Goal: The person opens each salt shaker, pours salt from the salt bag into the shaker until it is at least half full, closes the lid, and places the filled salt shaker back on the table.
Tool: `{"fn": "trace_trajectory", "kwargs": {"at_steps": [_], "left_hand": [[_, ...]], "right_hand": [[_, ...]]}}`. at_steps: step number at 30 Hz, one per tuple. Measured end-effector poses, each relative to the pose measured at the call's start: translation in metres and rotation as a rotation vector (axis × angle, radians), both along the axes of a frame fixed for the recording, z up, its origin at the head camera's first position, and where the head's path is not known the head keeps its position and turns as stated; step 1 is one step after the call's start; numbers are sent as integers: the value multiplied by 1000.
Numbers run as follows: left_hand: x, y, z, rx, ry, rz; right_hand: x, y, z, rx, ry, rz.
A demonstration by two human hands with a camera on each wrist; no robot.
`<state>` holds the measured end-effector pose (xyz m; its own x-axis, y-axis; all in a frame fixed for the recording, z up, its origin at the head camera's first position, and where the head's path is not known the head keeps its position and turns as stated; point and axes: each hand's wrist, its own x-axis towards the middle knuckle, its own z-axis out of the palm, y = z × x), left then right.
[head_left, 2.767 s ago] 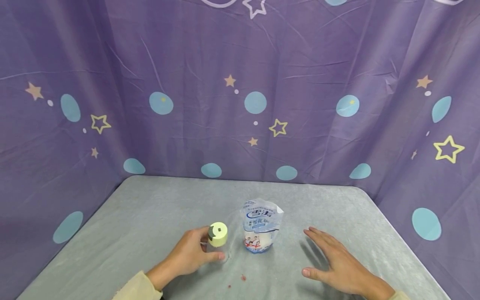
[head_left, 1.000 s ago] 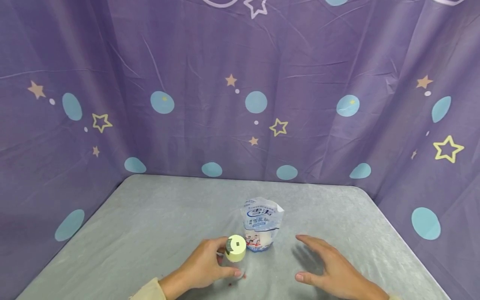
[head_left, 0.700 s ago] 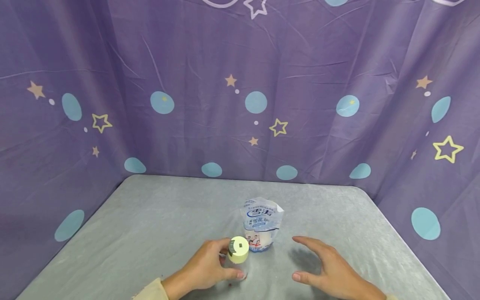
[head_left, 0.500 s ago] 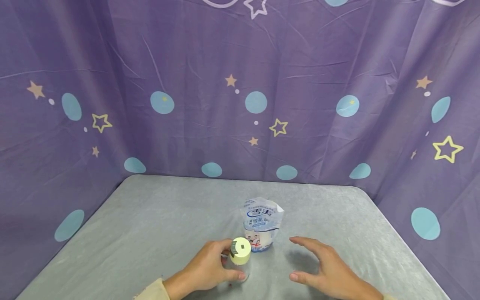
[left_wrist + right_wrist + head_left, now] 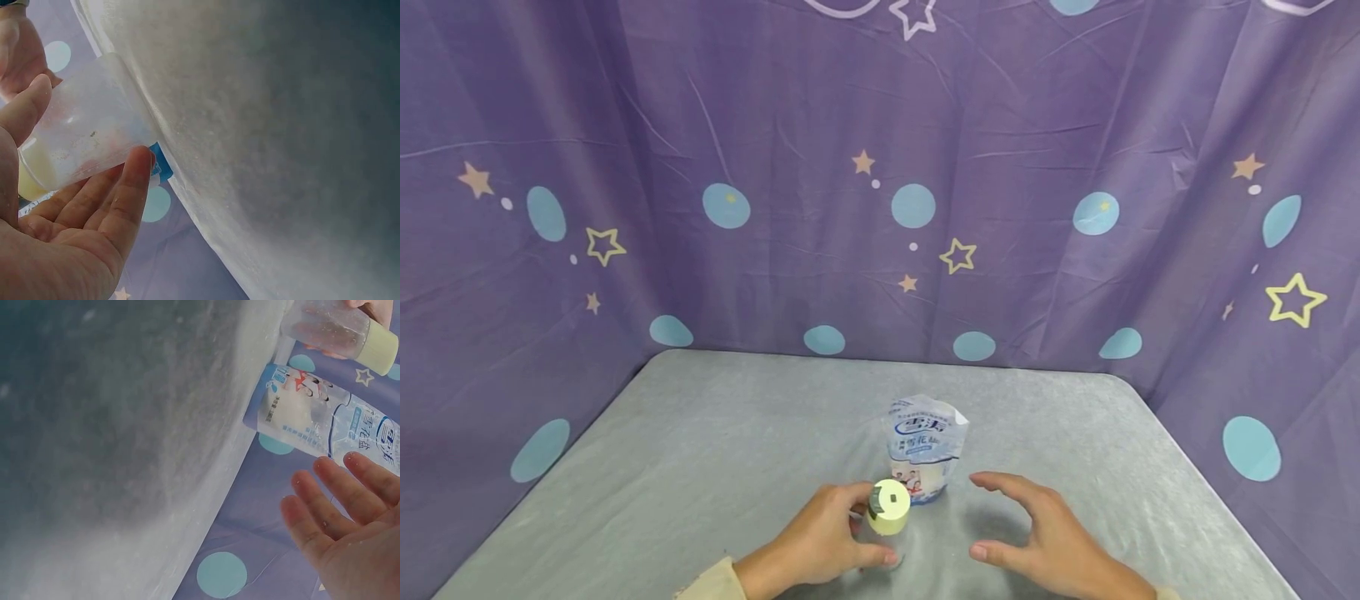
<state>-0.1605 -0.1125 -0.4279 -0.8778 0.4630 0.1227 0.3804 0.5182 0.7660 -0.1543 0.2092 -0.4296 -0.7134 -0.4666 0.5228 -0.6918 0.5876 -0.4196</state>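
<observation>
A clear plastic shaker bottle (image 5: 94, 122) with a pale yellow cap (image 5: 891, 505) stands upright on the table. My left hand (image 5: 820, 537) grips it from the left, thumb on the near side and fingers round the far side. In the left wrist view its wall looks see-through, with small specks on it. Just behind the bottle stands a white and blue salt bag (image 5: 927, 442), its top part creased. My right hand (image 5: 1045, 533) hovers to the right of both, fingers apart and slightly bent, with nothing in it. In the right wrist view the bag (image 5: 312, 415) shows beyond the fingertips.
Grey cloth covers the table (image 5: 745, 417). A purple curtain (image 5: 805, 250) with stars and blue dots hangs along the back and both sides, right at the table's edges.
My left hand has slid the bottle to the right and towards me, in front of the bag's lower left. My right hand has drifted left. The bag has stayed put.
</observation>
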Motion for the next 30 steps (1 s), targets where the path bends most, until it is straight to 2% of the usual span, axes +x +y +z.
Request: {"fn": "trace_trajectory", "kwargs": {"at_steps": [13, 25, 30], "left_hand": [[1, 5, 2, -17, -8, -13], [1, 8, 2, -4, -8, -33], [0, 10, 2, 9, 0, -48]], "right_hand": [[2, -11, 4, -64, 27, 60], [1, -24, 4, -105, -31, 107], [0, -30, 4, -123, -25, 135]]}}
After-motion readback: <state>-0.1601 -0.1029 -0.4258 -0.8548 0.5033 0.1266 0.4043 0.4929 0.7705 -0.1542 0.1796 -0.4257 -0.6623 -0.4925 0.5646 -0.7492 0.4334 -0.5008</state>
